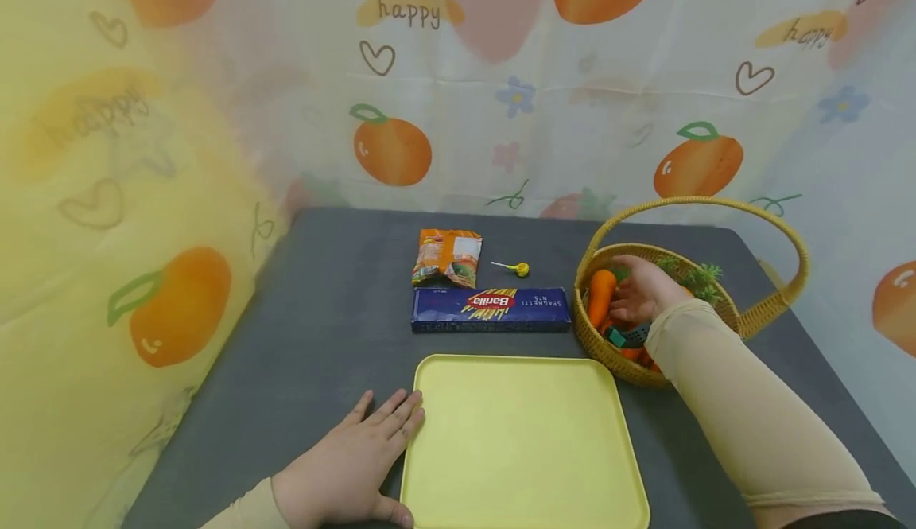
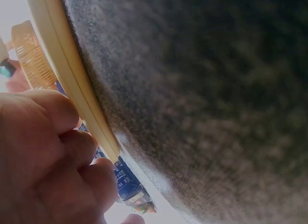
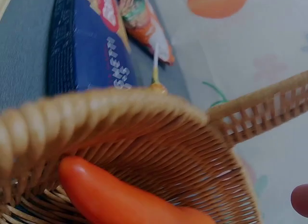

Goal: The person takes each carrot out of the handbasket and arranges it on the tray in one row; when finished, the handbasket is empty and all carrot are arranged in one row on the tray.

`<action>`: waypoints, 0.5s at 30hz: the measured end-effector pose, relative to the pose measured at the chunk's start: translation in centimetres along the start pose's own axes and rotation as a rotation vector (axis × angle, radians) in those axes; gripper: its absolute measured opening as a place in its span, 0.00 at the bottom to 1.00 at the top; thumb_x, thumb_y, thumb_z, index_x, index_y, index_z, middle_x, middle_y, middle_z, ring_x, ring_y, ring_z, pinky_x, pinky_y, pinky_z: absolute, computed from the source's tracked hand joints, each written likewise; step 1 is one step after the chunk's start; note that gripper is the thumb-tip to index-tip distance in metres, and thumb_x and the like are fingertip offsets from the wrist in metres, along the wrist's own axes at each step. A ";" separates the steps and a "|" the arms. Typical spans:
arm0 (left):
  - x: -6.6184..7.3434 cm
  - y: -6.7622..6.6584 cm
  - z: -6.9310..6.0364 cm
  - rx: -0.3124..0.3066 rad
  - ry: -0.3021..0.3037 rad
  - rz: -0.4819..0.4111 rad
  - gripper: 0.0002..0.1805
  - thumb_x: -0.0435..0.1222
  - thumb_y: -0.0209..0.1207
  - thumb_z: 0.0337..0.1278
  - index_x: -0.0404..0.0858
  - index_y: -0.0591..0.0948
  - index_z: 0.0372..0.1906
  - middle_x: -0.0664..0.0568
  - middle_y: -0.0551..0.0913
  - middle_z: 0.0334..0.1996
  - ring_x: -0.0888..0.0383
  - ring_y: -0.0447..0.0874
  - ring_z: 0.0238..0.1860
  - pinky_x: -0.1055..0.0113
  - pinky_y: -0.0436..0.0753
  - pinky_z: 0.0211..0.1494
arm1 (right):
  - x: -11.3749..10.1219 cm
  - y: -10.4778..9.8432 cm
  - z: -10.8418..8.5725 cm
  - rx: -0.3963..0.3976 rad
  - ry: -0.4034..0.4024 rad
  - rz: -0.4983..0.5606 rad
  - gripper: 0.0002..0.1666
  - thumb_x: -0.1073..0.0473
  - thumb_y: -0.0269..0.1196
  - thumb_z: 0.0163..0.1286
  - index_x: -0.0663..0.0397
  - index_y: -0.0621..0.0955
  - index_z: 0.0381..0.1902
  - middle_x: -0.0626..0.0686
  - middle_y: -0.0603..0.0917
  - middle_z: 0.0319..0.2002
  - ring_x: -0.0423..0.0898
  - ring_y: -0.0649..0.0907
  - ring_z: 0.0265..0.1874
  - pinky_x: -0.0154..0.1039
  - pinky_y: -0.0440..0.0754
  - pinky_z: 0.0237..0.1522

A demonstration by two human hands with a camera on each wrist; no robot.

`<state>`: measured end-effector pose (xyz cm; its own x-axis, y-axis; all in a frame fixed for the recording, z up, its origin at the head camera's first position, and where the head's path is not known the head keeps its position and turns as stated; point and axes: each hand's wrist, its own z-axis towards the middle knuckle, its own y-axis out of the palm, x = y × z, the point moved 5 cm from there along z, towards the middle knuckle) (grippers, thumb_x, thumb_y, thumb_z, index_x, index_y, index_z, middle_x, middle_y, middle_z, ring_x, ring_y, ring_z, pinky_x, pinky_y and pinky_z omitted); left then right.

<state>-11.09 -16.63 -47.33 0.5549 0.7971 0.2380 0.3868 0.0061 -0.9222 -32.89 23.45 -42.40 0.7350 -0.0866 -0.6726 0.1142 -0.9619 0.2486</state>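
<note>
My left hand (image 1: 351, 461) lies at the left rim of a yellow square tray (image 1: 522, 441), fingers stretched out and fingertips on its edge; the left wrist view shows them against the tray's rim (image 2: 79, 79). Inside a wicker basket (image 1: 661, 252) at the right, my right hand (image 1: 644, 290) reaches down with its fingers spread loosely beside a carrot (image 1: 601, 297). Only a fingertip (image 3: 301, 200) of it appears in the right wrist view, apart from the carrot (image 3: 115, 192) there. Green leafy tops (image 1: 701, 281) and more orange pieces lie in the basket, partly covered by the hand.
Behind the tray lies a blue Barilla spaghetti box (image 1: 491, 310). Farther back are an orange snack packet (image 1: 447, 257) and a yellow lollipop (image 1: 522, 270). The basket's tall handle (image 1: 704, 201) arches over its opening. A printed curtain borders the dark table (image 1: 308, 314).
</note>
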 end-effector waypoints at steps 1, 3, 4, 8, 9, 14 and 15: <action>0.0 0.0 0.0 -0.001 0.000 0.001 0.72 0.83 0.61 0.49 0.42 0.60 0.90 0.49 0.50 0.92 0.45 0.51 0.91 0.30 0.57 0.86 | 0.0 0.0 0.2 0.003 0.008 0.009 0.55 0.33 0.34 0.89 0.58 0.18 0.84 0.58 0.21 0.89 0.57 0.33 0.90 0.50 0.45 0.89; 0.1 0.0 0.0 0.001 -0.001 0.005 0.72 0.83 0.61 0.49 0.42 0.61 0.90 0.49 0.51 0.92 0.45 0.52 0.91 0.30 0.57 0.86 | 0.1 -0.1 0.5 0.024 0.023 0.038 0.55 0.33 0.36 0.89 0.60 0.24 0.88 0.61 0.33 0.91 0.57 0.45 0.91 0.48 0.56 0.88; 0.1 0.0 0.0 0.003 -0.001 0.006 0.72 0.82 0.62 0.49 0.41 0.61 0.90 0.49 0.51 0.92 0.45 0.52 0.91 0.30 0.57 0.86 | 0.1 -0.3 0.7 0.041 0.027 0.053 0.54 0.34 0.37 0.89 0.60 0.29 0.90 0.64 0.42 0.91 0.57 0.54 0.90 0.47 0.64 0.85; 0.3 0.0 -0.1 0.009 -0.004 0.007 0.71 0.82 0.63 0.49 0.41 0.61 0.90 0.49 0.52 0.92 0.45 0.52 0.91 0.31 0.58 0.86 | 0.1 -0.4 1.1 0.104 0.019 0.107 0.36 0.38 0.44 0.90 0.54 0.59 0.81 0.56 0.70 0.68 0.51 0.85 0.60 0.43 0.89 0.62; 0.3 0.0 -0.1 0.012 -0.004 0.010 0.71 0.82 0.63 0.49 0.41 0.61 0.90 0.49 0.52 0.91 0.45 0.52 0.91 0.31 0.58 0.86 | 0.1 -0.3 1.3 0.104 0.018 0.109 0.29 0.40 0.45 0.90 0.53 0.64 0.74 0.53 0.71 0.62 0.48 0.86 0.51 0.41 0.90 0.56; 0.2 0.0 -0.2 0.029 -0.005 0.022 0.72 0.83 0.62 0.49 0.41 0.62 0.89 0.49 0.53 0.91 0.45 0.53 0.91 0.32 0.58 0.86 | 0.0 0.3 2.1 0.066 0.015 0.063 0.15 0.51 0.51 0.90 0.58 0.75 0.49 0.56 0.78 0.48 0.47 0.89 0.35 0.39 0.92 0.47; 0.2 0.0 -0.2 0.030 -0.006 0.019 0.72 0.83 0.62 0.49 0.41 0.62 0.89 0.49 0.53 0.91 0.45 0.53 0.91 0.31 0.58 0.86 | 0.0 0.4 2.3 0.050 0.018 0.060 0.16 0.53 0.51 0.90 0.58 0.77 0.46 0.56 0.80 0.44 0.47 0.88 0.35 0.38 0.92 0.46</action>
<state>-10.81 -16.58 -47.23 0.5577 0.8008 0.2186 0.3540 0.0088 -0.9352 -34.34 22.49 -43.93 0.7513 -0.1398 -0.6450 0.0368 -0.9669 0.2524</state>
